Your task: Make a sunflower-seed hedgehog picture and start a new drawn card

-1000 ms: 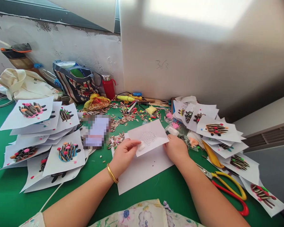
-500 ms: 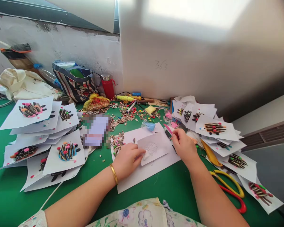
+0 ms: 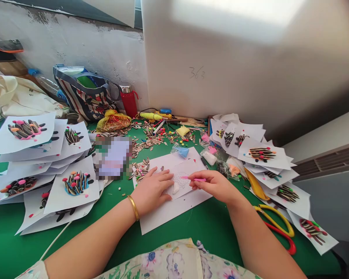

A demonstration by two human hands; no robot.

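Note:
My left hand lies flat with fingers spread across the left edge of a small white card. A dotted outline drawing is on that card. A white lump, which looks like soft clay, sits on the drawing's lower left. My right hand pinches a thin pink plastic stick, its tip over the drawing; whether it touches the card I cannot tell. Under the card is a larger white sheet. Sunflower seeds are heaped on its upper left corner.
Stacks of seed-decorated hedgehog cards stand at left and right. Scissors and a yellow-handled tool lie by my right forearm. Behind are blue clay, loose seeds, a red flask and a striped bag.
My right hand has brought the pink stick left and down over the drawing. My left hand has flattened and spread on the card. The view has shifted slightly.

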